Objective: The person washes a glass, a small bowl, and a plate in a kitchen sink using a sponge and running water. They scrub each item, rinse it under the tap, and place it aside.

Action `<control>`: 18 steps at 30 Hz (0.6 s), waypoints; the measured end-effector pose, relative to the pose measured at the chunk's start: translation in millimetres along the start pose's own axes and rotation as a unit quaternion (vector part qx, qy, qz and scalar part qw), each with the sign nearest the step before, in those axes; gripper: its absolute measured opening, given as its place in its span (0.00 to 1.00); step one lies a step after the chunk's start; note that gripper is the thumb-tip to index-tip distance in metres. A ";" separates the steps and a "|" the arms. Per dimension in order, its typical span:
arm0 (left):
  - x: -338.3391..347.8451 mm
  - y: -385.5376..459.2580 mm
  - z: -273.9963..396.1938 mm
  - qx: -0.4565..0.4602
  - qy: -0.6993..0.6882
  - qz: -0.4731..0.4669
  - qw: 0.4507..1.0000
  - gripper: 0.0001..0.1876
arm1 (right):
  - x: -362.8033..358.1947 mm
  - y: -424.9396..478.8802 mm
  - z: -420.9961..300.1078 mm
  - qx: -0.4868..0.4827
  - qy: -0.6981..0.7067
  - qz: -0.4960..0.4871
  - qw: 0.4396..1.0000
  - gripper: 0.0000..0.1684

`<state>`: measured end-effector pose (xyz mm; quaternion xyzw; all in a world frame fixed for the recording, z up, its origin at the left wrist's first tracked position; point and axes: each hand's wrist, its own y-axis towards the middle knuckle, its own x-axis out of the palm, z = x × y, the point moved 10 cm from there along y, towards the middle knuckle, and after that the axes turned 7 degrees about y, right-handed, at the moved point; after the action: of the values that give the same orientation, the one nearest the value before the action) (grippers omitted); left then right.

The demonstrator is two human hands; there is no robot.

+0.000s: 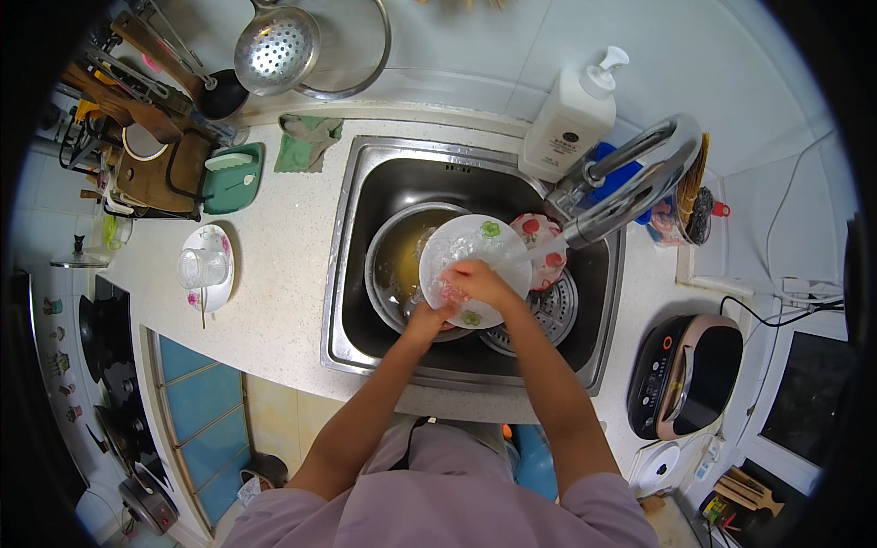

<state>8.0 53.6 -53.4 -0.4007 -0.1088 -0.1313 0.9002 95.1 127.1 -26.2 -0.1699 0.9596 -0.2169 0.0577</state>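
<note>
A white plate (438, 240) with green flower prints is tilted over the sink, under running water from the chrome faucet (606, 216). My left hand (428, 320) grips its lower left rim. Across the plate's face, my right hand (479, 281) presses with bent fingers. Something pinkish shows beneath those fingers; whether it is fingertips or a cloth is unclear. Below the plate, a round metal basin (384, 236) holds yellowish water, and what lies in it is mostly hidden. To its right are a red-patterned bowl (548, 268) and a perforated metal steamer rack (558, 312).
The steel sink (342, 274) is set into a speckled counter (281, 274). Behind it stand a white pump bottle (572, 116) and a green-grey cloth (308, 144). On the left, a flowered dish (220, 291) carries a glass cup (203, 268); a rice cooker (685, 377) is on the right.
</note>
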 end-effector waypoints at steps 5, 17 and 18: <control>4.9 -3.0 4.4 -0.013 0.080 -0.027 0.996 0.20 | -74.9 6.2 0.4 -0.088 -0.194 0.142 0.967 0.09; -3.8 -9.8 27.2 0.019 0.116 0.040 0.992 0.16 | -93.3 -87.6 3.6 -0.041 -0.066 0.212 0.974 0.10; -4.7 -17.4 30.8 -0.015 0.137 0.032 0.990 0.18 | -105.4 -101.8 -1.9 -0.027 -0.033 0.241 0.969 0.10</control>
<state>-4.9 66.2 -22.6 -0.3960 0.0305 -0.1579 0.9041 224.0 78.5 23.8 0.0584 0.9752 -0.1651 0.1350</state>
